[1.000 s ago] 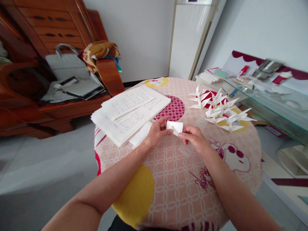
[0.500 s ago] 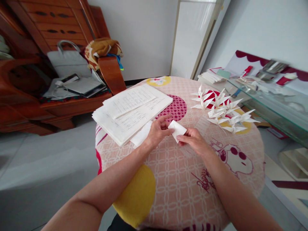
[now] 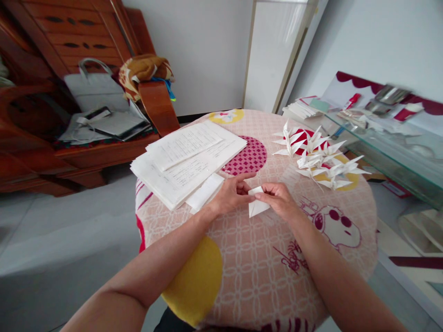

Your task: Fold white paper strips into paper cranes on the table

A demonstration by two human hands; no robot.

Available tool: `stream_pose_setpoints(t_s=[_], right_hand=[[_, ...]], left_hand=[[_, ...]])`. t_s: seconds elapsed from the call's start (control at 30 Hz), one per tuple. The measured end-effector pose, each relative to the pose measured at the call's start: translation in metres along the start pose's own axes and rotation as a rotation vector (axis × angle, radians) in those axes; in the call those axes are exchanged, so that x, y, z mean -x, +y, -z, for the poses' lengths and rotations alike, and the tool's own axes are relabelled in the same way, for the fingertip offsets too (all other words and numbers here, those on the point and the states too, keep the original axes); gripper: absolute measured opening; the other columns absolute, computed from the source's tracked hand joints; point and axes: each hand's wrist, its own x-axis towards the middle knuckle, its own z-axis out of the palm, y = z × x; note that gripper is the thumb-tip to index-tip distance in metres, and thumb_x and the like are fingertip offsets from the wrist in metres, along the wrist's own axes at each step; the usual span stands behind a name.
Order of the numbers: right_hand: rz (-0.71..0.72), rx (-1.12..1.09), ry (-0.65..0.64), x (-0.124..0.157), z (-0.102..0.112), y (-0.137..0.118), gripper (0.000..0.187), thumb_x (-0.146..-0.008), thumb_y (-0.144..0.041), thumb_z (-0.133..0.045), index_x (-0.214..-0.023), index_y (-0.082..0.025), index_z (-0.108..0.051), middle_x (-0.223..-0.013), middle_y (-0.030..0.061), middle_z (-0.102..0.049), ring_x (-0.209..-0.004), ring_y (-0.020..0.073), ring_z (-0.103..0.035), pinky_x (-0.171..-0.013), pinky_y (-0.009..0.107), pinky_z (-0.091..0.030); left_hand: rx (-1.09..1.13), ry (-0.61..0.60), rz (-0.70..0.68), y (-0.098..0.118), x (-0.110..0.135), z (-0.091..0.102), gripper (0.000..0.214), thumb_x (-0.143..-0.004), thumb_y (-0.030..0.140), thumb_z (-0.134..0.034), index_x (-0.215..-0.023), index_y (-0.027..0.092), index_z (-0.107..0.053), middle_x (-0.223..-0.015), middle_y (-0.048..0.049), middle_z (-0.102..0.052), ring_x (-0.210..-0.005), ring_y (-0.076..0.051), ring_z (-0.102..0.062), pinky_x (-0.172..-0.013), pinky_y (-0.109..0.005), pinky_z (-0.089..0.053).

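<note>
Both hands meet over the middle of a round table with a pink patterned cloth (image 3: 263,272). My left hand (image 3: 231,193) pinches the left edge of a small folded white paper (image 3: 256,207). My right hand (image 3: 279,199) grips the same paper from the right, fingers curled over its top edge. The paper hangs pointing down, just above the cloth. A stack of printed sheets (image 3: 187,159) lies to the left of my hands. Several folded white paper cranes (image 3: 320,159) lie on the cloth at the far right.
A wooden bench (image 3: 86,147) at the left carries a grey bag (image 3: 95,90), papers and a rolled blanket (image 3: 145,71). A glass-topped table (image 3: 387,133) with cups and booklets stands at the right. Grey floor lies left of the round table.
The folded paper has been turned and lowered between my hands, from lying flat and raised to pointing down near the cloth. Both hands have dropped slightly toward the table.
</note>
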Motion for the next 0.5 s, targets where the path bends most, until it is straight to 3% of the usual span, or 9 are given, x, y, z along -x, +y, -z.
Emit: stream_pose_setpoints(t_s=[0.2, 0.37, 0.5], right_hand=[[0.020, -0.068, 0.099, 0.000, -0.005, -0.005, 0.029, -0.071, -0.043, -0.077, -0.070, -0.015, -0.068, -0.060, -0.0004, -0.061, -0.054, 0.0120, -0.050, -0.052, 0.025, -0.037], [0.010, -0.071, 0.100, -0.001, -0.011, -0.003, 0.029, -0.070, -0.043, -0.076, -0.070, -0.015, -0.070, -0.062, 0.0000, -0.062, -0.055, 0.0123, -0.050, -0.053, 0.025, -0.039], [0.023, -0.079, 0.184, -0.003, -0.013, 0.003, 0.027, -0.070, -0.043, -0.075, -0.067, -0.016, -0.070, -0.061, -0.0002, -0.062, -0.055, 0.0124, -0.050, -0.053, 0.025, -0.038]], left_hand=[[0.231, 0.095, -0.022, 0.002, -0.002, 0.000, 0.067, -0.069, 0.023, -0.082, -0.132, 0.009, -0.062, -0.066, 0.0029, -0.064, -0.059, -0.009, -0.056, -0.061, -0.023, -0.044], [0.262, 0.160, -0.025, 0.005, -0.001, -0.004, 0.071, -0.066, 0.014, -0.079, -0.135, 0.014, -0.062, -0.062, 0.0065, -0.059, -0.056, -0.007, -0.050, -0.060, -0.021, -0.041], [0.245, 0.162, -0.020, 0.001, 0.000, -0.007, 0.069, -0.072, 0.023, -0.079, -0.137, 0.012, -0.059, -0.073, 0.0021, -0.064, -0.064, -0.009, -0.057, -0.064, -0.023, -0.044]])
